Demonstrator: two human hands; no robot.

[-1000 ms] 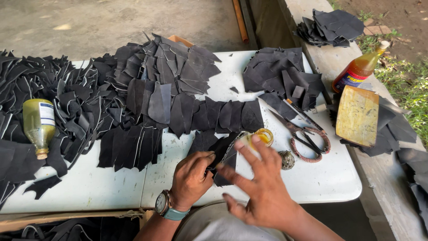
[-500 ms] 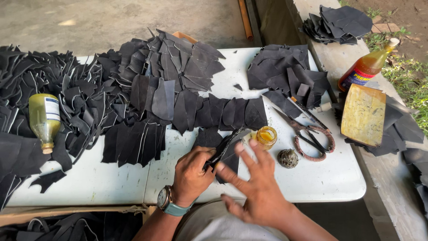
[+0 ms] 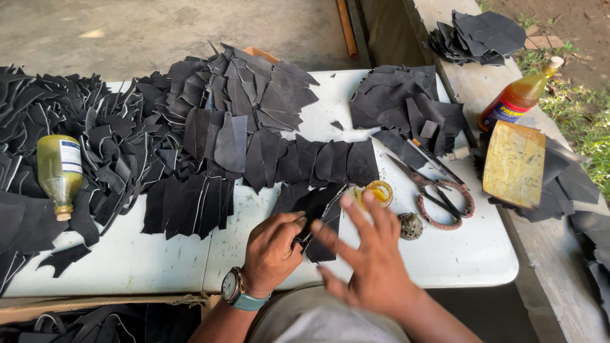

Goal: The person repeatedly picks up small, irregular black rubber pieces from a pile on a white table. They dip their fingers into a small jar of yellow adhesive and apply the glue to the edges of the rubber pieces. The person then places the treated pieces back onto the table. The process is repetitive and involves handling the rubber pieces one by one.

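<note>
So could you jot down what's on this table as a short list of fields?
Left hand: grips a black cut piece, a thin tool held against it
Right hand: open, fingers spread above the piece, blurred
Beside the hands: small yellow pot, scissors
Table: white, rows of black pieces
Far left: lying bottle

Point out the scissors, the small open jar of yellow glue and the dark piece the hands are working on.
scissors [image 3: 438, 190]: head view, on the blades near the pivot.
small open jar [image 3: 379, 192]: head view, on its yellow rim.
dark piece [image 3: 321, 213]: head view, on its flat middle between both hands.
</note>
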